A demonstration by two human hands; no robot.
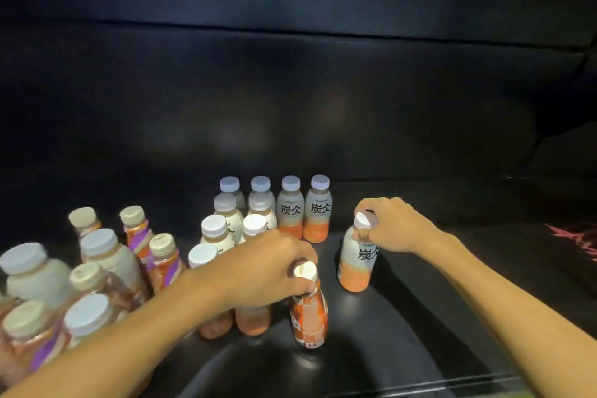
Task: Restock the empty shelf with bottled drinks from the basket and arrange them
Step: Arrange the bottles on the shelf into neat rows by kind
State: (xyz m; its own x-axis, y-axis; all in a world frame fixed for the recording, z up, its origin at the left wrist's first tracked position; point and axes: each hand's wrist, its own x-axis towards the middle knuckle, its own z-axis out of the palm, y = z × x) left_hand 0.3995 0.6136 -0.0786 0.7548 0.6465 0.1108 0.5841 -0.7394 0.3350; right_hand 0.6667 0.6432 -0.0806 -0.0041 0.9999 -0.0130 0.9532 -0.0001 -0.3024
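— Left hand?
— Pinching the cap of an orange-labelled bottle, lower centre, upright on the black shelf.
— Right hand?
— Gripping the cap of a white-and-orange bottle, centre right. Behind stand matching rows.

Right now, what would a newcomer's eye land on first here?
Both hands, each gripping a bottle by its cap: the left hand on an orange-labelled bottle at front centre, the right hand on a white-and-orange bottle standing apart to the right. Behind them, neat rows of white-and-orange bottles stand on the dark shelf.
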